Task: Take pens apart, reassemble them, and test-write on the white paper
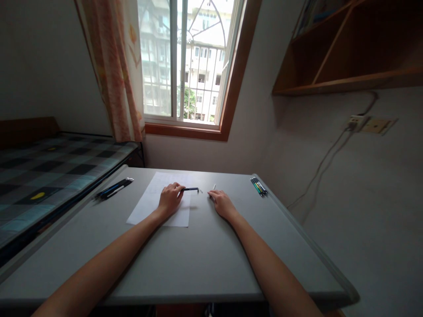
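In the head view, a dark pen (191, 189) is pinched between the thumb and fingers of the left hand (171, 198), closed on it above the white paper (150, 212), with its tip pointed past the sheet's right edge. And across the gap, the right hand (222, 204) is lowered to the table (185, 264), its fingers bunched; whether anything is gripped cannot be told. Just beyond them, a small white stick (214, 186) is seen. Out wide, one bundle of pens (114, 189) is laid on the left, a second bundle (258, 186) on the right.
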{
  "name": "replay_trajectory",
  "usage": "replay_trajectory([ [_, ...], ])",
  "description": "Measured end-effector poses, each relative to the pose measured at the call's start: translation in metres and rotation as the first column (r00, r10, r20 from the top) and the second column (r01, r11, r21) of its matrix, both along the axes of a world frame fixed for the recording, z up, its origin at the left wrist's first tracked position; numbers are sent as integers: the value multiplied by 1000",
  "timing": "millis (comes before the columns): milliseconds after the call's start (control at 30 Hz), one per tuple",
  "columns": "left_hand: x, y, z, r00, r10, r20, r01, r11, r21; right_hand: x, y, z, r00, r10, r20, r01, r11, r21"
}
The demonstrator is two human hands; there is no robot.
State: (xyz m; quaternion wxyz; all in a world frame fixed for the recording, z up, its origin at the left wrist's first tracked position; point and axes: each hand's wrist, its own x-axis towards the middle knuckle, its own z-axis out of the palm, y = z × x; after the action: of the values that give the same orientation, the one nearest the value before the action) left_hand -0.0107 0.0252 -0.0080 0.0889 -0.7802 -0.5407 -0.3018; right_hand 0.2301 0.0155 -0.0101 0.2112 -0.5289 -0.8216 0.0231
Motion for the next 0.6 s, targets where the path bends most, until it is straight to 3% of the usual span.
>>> replay_trajectory([
  [467, -3, 6, -6, 998, -59, 18, 59, 998, -7, 1, -3, 7, 988, -121, 95, 115, 991, 66],
  [600, -3, 6, -7, 998, -65, 16, 65, 998, -16, -1, 0, 7, 992, -95, -77, 103, 989, 107],
])
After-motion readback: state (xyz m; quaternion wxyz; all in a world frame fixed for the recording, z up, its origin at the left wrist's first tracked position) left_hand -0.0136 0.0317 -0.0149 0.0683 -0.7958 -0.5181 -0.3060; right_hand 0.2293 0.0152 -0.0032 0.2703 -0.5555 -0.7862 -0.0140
